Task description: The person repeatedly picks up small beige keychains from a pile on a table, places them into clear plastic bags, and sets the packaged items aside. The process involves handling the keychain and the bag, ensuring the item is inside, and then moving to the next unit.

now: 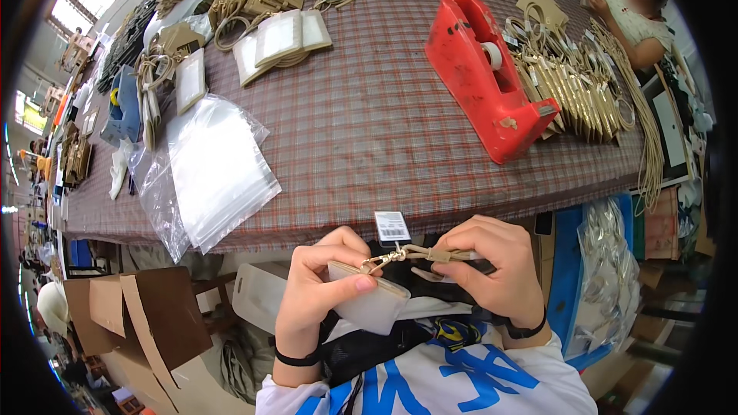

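Note:
Between thumb and fingers, my left hand (323, 282) grips a card holder (375, 304) wrapped in whitish translucent film. A gold metal swivel clasp (387, 257) joins it to a beige cord strap (432, 254). My right hand (490, 259) pinches that strap close to its sleeve. From the clasp area a white hang tag (392, 227) with printing stands up against the table's front edge. Both hands are over my lap, just in front of the table. What my right fingers cover of the strap is hidden.
A red tape dispenser (478, 80) stands on the checked tablecloth (357, 127). Clear plastic bags (222, 173) lie left, near wrapped holders (279, 40) and a blue tape dispenser (122, 106). Gold pouches (576, 98) are heaped right, near another person (640, 17). Below are cardboard boxes (164, 317) and a blue crate (568, 276).

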